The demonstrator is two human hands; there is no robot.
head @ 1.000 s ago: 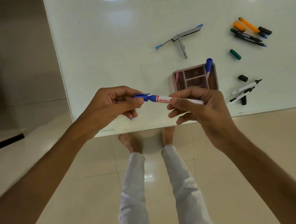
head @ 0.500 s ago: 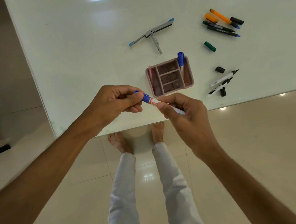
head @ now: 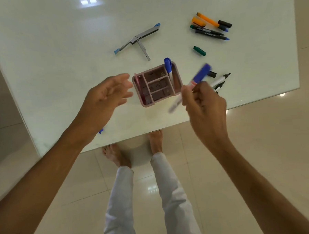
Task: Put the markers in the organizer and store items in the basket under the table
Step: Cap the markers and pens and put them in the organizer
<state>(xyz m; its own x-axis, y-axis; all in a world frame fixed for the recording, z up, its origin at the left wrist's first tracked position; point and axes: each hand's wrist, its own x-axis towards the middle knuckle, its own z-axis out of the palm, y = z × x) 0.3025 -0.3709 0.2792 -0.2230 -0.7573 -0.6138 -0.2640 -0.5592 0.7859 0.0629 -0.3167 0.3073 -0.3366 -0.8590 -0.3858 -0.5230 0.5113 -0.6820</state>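
A capped blue marker [head: 193, 84] is gripped in the right hand [head: 204, 103], tilted, just right of the organizer [head: 178, 89]; the left hand [head: 104, 98] is held open and empty on the organizer's other side. The marker is best turned upright and lowered into the tall compartment beside the standing marker [head: 168, 67], without the organizer being nudged.

L hand [head: 107, 94] open, R hand [head: 204, 101] gripping.

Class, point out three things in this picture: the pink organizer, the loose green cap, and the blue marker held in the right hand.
Pink organizer [head: 178, 87]: head view, on its right outer wall.
Green cap [head: 199, 50]: head view, middle of the cap.
Blue marker [head: 200, 75]: head view, on its blue cap, above the right hand [head: 205, 103].
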